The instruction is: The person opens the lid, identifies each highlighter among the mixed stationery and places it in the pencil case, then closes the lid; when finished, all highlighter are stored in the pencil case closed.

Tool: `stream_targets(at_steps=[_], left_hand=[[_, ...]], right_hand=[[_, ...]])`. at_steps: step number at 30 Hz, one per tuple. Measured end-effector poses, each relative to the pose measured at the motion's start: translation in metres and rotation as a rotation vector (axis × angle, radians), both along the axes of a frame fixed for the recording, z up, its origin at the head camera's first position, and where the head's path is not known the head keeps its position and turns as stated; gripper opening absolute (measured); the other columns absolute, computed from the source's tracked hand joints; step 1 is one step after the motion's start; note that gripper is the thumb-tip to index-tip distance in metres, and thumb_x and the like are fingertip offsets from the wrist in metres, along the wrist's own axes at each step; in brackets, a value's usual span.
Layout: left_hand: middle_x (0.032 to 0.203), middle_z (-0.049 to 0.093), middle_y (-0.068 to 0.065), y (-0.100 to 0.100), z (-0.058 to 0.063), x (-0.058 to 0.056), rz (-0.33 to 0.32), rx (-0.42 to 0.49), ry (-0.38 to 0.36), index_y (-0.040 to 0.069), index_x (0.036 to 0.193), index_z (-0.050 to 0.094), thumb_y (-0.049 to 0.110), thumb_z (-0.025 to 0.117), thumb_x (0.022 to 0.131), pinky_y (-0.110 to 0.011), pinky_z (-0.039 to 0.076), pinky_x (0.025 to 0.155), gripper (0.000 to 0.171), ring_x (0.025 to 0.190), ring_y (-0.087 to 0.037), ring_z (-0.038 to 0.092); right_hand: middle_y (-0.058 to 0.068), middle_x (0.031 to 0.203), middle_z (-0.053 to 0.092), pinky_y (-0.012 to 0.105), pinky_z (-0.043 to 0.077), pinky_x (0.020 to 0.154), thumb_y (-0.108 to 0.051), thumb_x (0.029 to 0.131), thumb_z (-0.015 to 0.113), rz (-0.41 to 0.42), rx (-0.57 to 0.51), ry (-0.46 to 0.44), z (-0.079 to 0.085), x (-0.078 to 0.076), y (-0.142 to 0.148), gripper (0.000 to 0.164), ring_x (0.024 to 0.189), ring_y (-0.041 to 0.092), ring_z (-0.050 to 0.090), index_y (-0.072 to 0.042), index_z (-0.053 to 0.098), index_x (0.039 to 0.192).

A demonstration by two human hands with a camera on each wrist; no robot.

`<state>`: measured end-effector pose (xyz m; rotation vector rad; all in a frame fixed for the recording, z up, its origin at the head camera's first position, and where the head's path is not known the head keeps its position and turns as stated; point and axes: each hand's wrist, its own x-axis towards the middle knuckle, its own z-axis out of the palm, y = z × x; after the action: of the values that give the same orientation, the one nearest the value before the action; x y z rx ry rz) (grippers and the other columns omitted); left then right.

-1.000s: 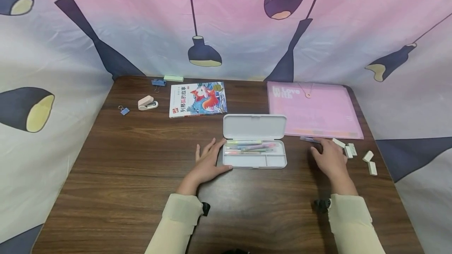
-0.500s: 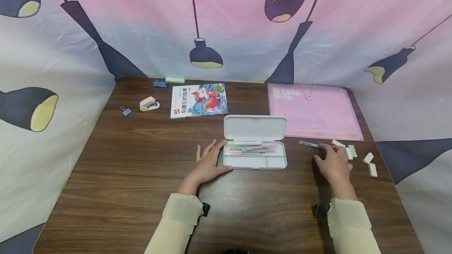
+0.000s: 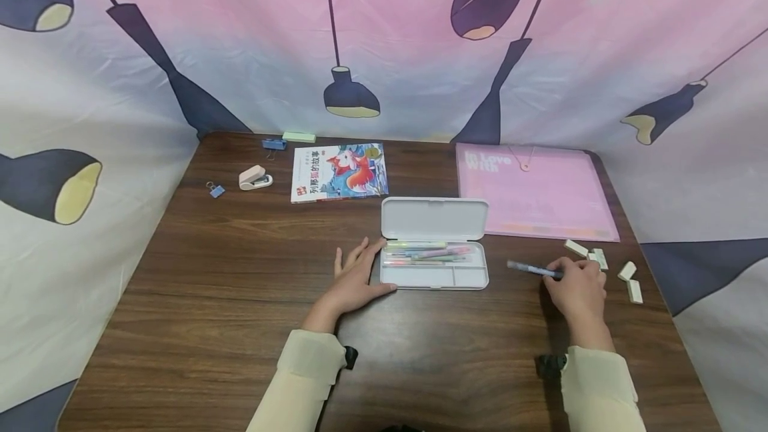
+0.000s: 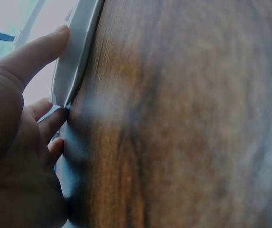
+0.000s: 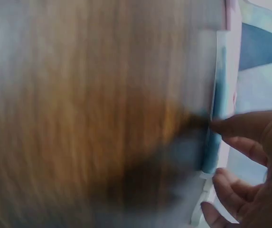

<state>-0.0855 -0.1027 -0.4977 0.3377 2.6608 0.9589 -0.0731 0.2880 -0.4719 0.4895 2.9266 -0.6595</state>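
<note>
A white pencil case (image 3: pixel 420 277) lies with its lid up in the middle of the head view, several pastel pens (image 3: pixel 429 254) in its long compartment. My left hand (image 3: pixel 353 283) rests against the case's left side with fingers spread. In the left wrist view, the thumb of my left hand (image 4: pixel 12 114) touches the edge of the case (image 4: pixel 74 57). To the right, my right hand (image 3: pixel 577 291) pinches a blue pen (image 3: pixel 525 267) by its right part; the pen points left toward the case. The right wrist view shows the thumb and fingers at the blue pen (image 5: pixel 220 90).
Several white erasers (image 3: pixel 627 271) lie just beyond the right hand. A pink folder (image 3: pixel 534 192) is at the back right. Toward the back left are a fox storybook (image 3: pixel 340 172), a stapler (image 3: pixel 255 179), blue binder clips (image 3: pixel 217 191) and a pale green block (image 3: pixel 299 137).
My right hand has drawn the blue pen toward me, away from the pink folder's front edge, and now pinches it. The left hand stays at the case.
</note>
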Motion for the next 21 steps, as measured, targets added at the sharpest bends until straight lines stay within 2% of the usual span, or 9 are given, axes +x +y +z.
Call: stream_targets(at_steps=[3, 5, 9, 13, 18, 21], left_hand=[[0.149, 0.018, 0.003, 0.000, -0.001, 0.000, 0.000, -0.005, -0.002, 0.031, 0.144, 0.014, 0.052, 0.062, 0.077, -0.049, -0.019, 0.101, 0.085, 0.136, -0.014, 0.004], [0.149, 0.018, 0.003, 0.000, -0.001, 0.000, 0.000, -0.004, 0.002, 0.031, 0.145, 0.014, 0.052, 0.062, 0.078, -0.049, -0.019, 0.101, 0.085, 0.136, -0.015, 0.005], [0.148, 0.019, 0.002, 0.000, 0.001, -0.001, 0.001, -0.004, 0.010, 0.030, 0.145, 0.015, 0.052, 0.062, 0.078, -0.049, -0.018, 0.101, 0.085, 0.136, -0.016, 0.006], [0.148, 0.019, 0.001, 0.000, 0.001, 0.000, 0.000, -0.008, 0.017, 0.029, 0.145, 0.015, 0.052, 0.062, 0.077, -0.051, -0.016, 0.101, 0.086, 0.136, -0.017, 0.007], [0.149, 0.018, 0.001, 0.000, 0.000, 0.000, -0.008, -0.011, 0.011, 0.031, 0.145, 0.013, 0.054, 0.062, 0.077, -0.050, -0.017, 0.101, 0.086, 0.136, -0.017, 0.007], [0.149, 0.018, 0.000, -0.001, 0.001, -0.001, -0.010, -0.001, 0.010, 0.030, 0.145, 0.014, 0.053, 0.062, 0.077, -0.050, -0.018, 0.101, 0.086, 0.136, -0.018, 0.006]], right_hand=[[0.032, 0.120, 0.031, 0.058, 0.025, 0.078, -0.017, 0.083, 0.060, 0.035, -0.023, -0.020, 0.001, 0.005, 0.001, 0.014, 0.108, 0.050, 0.026, -0.006, 0.058, 0.091], [0.031, 0.120, 0.033, 0.057, 0.028, 0.078, -0.018, 0.084, 0.059, 0.062, -0.041, -0.043, 0.003, 0.007, 0.002, 0.016, 0.106, 0.049, 0.031, -0.005, 0.057, 0.093], [0.023, 0.106, 0.048, 0.043, 0.038, 0.066, -0.024, 0.086, 0.057, 0.110, -0.103, -0.062, 0.011, 0.009, 0.000, 0.023, 0.087, 0.035, 0.046, -0.004, 0.054, 0.097], [0.014, 0.097, 0.058, 0.032, 0.037, 0.061, -0.033, 0.086, 0.057, 0.102, -0.177, -0.006, 0.022, 0.007, -0.006, 0.029, 0.080, 0.025, 0.050, -0.006, 0.056, 0.097], [0.010, 0.088, 0.058, 0.030, 0.037, 0.059, -0.042, 0.085, 0.057, 0.070, -0.212, 0.095, 0.037, 0.009, -0.019, 0.037, 0.075, 0.021, 0.048, -0.007, 0.057, 0.098], [0.007, 0.081, 0.055, 0.027, 0.037, 0.056, -0.043, 0.085, 0.057, 0.068, -0.259, 0.168, 0.044, 0.009, -0.032, 0.037, 0.070, 0.017, 0.045, -0.008, 0.057, 0.096]])
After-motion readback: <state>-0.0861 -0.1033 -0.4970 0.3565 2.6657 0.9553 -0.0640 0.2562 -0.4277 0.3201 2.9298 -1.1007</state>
